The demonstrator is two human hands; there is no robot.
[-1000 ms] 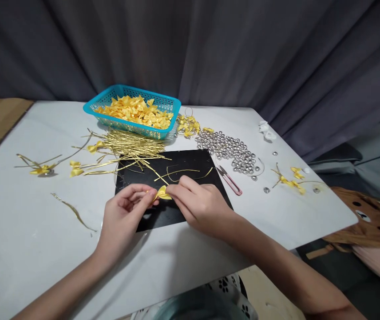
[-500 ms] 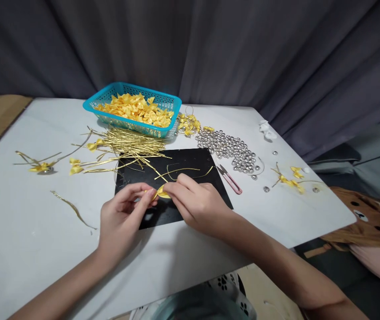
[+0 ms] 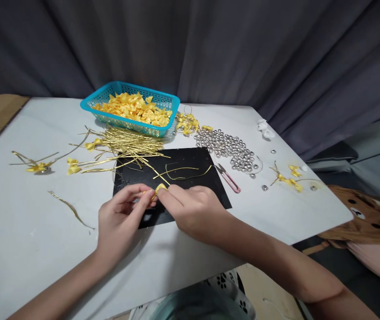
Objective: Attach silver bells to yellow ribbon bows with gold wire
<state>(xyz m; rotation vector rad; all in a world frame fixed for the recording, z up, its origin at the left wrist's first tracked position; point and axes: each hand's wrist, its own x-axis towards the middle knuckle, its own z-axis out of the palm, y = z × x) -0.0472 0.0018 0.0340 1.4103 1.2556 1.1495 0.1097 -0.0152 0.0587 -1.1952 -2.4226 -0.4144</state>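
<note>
A small yellow ribbon bow is pinched between my two hands, above the black mat. My left hand grips its left end between thumb and fingertips. On the other end, the thumb and fingers of my right hand are closed, hiding part of the bow. Just beyond the fingertips, gold twist ties reach from a pile onto the mat. A thin gold wire lies curled there too.
A blue basket of yellow bows stands at the back. Silver beads spread right of centre, near pink-handled thread snips. Bows tied with gold strips lie left and right. One loose gold strip rests at left.
My right hand's fingers have rolled over and curled closer around the bow, its knuckles now lower. My left hand keeps its pinch. The whole view has shifted slightly.
</note>
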